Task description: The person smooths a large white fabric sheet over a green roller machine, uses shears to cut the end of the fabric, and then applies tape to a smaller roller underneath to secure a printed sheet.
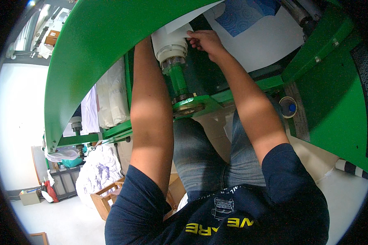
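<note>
Under the curved green machine frame [81, 53], a white roll [161, 43] sits on a shaft with a green section [177, 77]. The thumb and fingers of my right hand [207, 42] are closed on the edge of a thin white sheet [183, 27] beside the roll. My left forearm [151, 98] reaches up along the roll's left side. Its hand disappears behind the green frame, so its fingers are hidden. A round metal fitting [188, 108] lies at the shaft's near end, on a green bracket.
To the right, a white sheet with a blue patterned piece [247, 18] spreads inside the machine. A green side panel [335, 98] stands there, near a cup with a blue item [289, 107]. White cloth [98, 171] and a wooden stool [106, 196] are at lower left.
</note>
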Action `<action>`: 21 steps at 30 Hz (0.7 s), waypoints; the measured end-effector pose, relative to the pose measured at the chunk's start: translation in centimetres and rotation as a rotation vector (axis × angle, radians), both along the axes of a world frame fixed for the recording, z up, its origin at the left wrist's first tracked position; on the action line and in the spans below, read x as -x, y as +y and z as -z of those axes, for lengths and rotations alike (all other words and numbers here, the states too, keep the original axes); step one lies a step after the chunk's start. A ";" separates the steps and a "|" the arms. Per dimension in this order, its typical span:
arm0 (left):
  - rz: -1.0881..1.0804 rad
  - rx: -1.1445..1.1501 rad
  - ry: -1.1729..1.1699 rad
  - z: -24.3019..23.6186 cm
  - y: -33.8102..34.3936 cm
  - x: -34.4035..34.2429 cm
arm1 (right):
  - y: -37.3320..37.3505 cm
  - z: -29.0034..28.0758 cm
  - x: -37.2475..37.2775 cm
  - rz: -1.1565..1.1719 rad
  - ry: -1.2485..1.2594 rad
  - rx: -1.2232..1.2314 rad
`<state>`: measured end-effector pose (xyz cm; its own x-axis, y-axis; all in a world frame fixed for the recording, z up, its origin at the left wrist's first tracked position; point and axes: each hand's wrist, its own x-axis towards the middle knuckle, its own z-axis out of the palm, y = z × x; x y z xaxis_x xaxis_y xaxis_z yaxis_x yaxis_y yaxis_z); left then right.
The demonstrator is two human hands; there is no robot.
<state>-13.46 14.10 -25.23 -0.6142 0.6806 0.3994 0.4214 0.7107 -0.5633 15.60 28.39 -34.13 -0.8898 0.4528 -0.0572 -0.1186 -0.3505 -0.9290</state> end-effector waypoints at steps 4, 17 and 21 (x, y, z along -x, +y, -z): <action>0.008 0.039 -0.119 -0.4 0.5 -0.3 | 0.4 0.2 0.0 0.001 -0.032 -0.011; -0.056 -0.187 0.014 2.1 -5.2 7.0 | -3.1 -1.5 0.7 -0.084 -0.024 -0.013; -0.031 -0.076 -0.134 1.6 1.1 1.4 | -0.5 0.0 0.7 0.179 -0.110 -0.255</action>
<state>-14.87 15.16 -26.83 -0.6857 0.6313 0.3624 0.4664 0.7632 -0.4472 14.89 27.92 -34.12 -0.7897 0.6134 -0.0133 -0.0513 -0.0876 -0.9948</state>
